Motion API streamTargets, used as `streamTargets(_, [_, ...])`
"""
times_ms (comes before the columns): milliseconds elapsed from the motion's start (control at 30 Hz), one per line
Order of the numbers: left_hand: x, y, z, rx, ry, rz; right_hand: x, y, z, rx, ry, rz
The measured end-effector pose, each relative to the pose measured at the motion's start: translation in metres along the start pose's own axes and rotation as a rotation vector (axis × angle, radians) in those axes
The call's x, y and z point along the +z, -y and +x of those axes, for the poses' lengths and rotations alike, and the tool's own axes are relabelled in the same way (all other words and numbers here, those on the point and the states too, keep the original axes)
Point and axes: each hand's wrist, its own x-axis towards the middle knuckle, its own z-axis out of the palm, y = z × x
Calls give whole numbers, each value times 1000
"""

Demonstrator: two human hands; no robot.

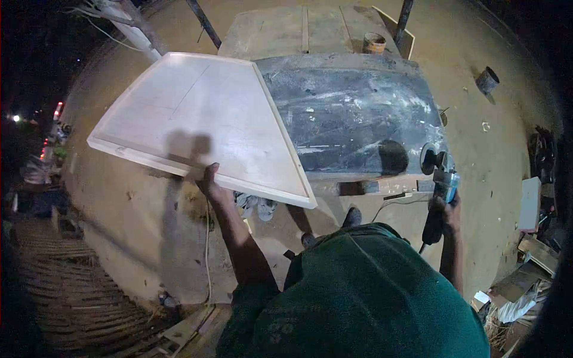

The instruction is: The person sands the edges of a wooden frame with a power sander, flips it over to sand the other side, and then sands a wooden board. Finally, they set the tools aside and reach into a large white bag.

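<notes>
My left hand (pixel 213 184) grips the near edge of a pale wooden panel (pixel 221 113) with a raised frame round its border. The panel is tilted and overlaps the left side of a dark, paint-smeared worktable (pixel 352 119). At the table's right end, my right hand (pixel 449 212) is wrapped round the body of a blue and black angle grinder (pixel 445 188). Its round disc (pixel 427 159) points up and to the left, beside the table's right edge. Shadows fall across the panel and the tabletop.
Behind the worktable is a second wooden surface (pixel 280 30) with a tin can (pixel 374 42) on it. A dark bucket (pixel 487 80) lies on the ground to the right. A cable (pixel 208 256) runs along the ground at left. Boards and scraps (pixel 528 280) lie at lower right.
</notes>
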Motion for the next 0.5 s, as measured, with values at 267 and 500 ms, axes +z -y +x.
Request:
streamTargets(267, [34,-40,-26,-148,-35,-81,-21,-25,-6,-52,33,32])
streamTargets(500, [47,-3,-50,-307,-5,-335,-69,-83,17,-149,-9,-13])
